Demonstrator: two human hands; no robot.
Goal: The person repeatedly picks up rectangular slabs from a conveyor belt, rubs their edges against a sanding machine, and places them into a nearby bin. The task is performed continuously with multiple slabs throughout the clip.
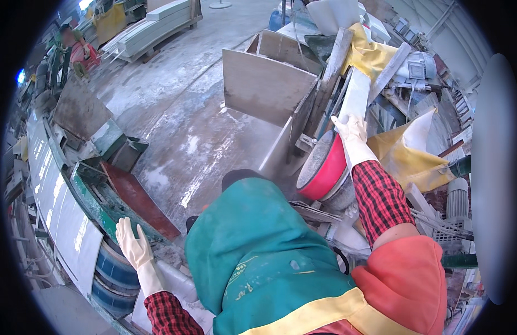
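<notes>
- Left edge: a long, glossy white slab (63, 206) slants from mid-height toward the lower left.
- Upper left: a co-worker (81, 54) in red is seen beyond the machinery.
- Left of centre: a green metal frame (88, 192) runs along the slab's inner side.
- Lower left: a blue ribbed roller (114, 263) sits beside the slab's near end.
- Just right of that roller: the left grip (135, 248), in a cream rubber glove, is spread wide with nothing in it; whether its fingers touch the frame cannot be told.
- Beside the frame: a reddish-brown panel (140, 201) leans at a slant.
- Upper left, farther off: white beams (152, 30) lie stacked.
- Lower centre: the wearer's green apron (258, 240).
- Upper centre: a grey-brown board (268, 86) stands on edge.
- Right of centre: a red-banded wheel (331, 167) sits tilted.
- Above the wheel: the right grip (353, 133), gloved alike, lies over the near end of a white strip (356, 94); whether it closes around the strip cannot be told.
- Right: a creased yellow sheet (417, 159).
</notes>
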